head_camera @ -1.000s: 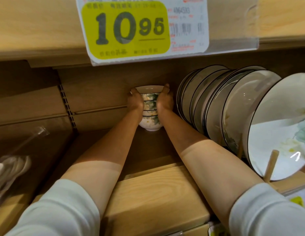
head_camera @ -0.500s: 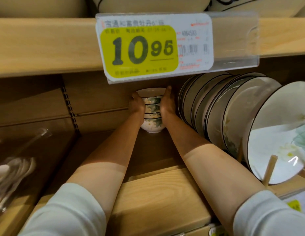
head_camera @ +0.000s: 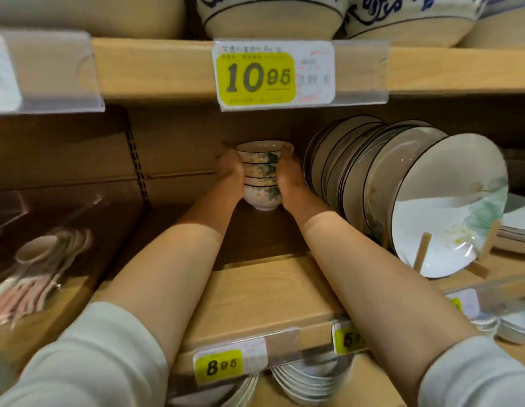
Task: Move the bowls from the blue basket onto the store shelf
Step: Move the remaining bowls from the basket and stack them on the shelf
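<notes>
A stack of several small white bowls point(head_camera: 261, 177) with green and yellow flower print stands at the back of the wooden store shelf point(head_camera: 264, 292). My left hand point(head_camera: 230, 171) holds the stack's left side and my right hand point(head_camera: 289, 176) holds its right side, fingers wrapped round the bowls. The bottom bowl's foot sits on or just above the shelf board; I cannot tell which. The blue basket is out of view.
A row of upright white plates point(head_camera: 402, 195) on a wooden rack stands close to the right of the stack. Spoons point(head_camera: 44, 259) lie at the left. Large bowls point(head_camera: 273, 16) sit on the shelf above; price tags point(head_camera: 255, 77) hang on the shelf edges.
The view has tilted up and pulled back, showing the upper shelf and the lower tags. Both hands stay on the stack at the same spot on the shelf.
</notes>
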The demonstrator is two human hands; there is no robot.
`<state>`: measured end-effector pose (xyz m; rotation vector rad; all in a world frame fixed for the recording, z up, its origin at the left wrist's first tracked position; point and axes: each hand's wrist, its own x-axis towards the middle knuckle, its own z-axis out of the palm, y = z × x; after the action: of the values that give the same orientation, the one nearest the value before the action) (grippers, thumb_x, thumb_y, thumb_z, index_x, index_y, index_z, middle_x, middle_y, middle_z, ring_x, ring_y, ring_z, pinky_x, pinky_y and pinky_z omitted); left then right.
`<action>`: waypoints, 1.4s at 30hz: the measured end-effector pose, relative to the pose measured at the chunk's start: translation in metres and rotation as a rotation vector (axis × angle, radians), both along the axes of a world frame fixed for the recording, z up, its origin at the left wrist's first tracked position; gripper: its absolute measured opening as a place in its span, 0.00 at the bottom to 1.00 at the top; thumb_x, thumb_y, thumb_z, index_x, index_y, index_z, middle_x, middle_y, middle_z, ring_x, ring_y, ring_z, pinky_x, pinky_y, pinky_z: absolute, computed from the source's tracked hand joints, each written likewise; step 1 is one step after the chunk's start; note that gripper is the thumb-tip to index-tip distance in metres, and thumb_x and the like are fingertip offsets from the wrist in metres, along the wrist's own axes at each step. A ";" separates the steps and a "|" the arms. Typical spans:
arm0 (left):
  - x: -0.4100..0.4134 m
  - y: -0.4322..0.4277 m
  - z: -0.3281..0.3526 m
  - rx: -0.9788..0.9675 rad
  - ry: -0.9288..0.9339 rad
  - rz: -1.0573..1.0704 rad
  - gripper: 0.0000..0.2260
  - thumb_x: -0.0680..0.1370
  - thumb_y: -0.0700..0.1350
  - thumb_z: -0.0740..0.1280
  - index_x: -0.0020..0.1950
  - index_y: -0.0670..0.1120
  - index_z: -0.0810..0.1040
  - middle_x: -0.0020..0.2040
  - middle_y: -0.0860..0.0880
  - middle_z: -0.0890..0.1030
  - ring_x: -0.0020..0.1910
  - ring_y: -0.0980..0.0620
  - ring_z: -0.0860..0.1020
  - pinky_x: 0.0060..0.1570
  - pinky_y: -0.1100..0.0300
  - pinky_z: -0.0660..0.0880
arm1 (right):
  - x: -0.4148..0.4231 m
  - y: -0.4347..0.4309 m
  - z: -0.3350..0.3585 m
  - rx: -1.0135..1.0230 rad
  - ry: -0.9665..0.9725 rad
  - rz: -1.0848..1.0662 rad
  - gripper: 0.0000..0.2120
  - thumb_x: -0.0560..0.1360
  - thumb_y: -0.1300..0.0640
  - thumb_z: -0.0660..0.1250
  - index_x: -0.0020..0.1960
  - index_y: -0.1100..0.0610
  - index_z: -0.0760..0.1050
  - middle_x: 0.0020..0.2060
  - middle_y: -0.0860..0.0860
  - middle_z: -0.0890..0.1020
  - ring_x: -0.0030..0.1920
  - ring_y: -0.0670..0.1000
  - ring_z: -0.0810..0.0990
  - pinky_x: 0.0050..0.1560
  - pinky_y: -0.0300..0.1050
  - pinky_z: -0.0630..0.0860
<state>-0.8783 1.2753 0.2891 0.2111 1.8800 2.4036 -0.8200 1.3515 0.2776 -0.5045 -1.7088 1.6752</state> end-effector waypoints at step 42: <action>0.535 -0.566 -0.236 -0.022 -0.423 0.694 0.19 0.83 0.49 0.51 0.50 0.39 0.78 0.41 0.44 0.83 0.32 0.53 0.80 0.33 0.64 0.75 | 0.375 -0.444 -0.248 -0.241 -0.486 0.927 0.12 0.80 0.59 0.57 0.47 0.62 0.78 0.39 0.57 0.83 0.36 0.51 0.81 0.35 0.37 0.77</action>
<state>-0.3436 0.7093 0.0531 -1.0279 1.9725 2.4940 -0.4446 0.9075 0.0300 -0.2276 -2.3082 2.5869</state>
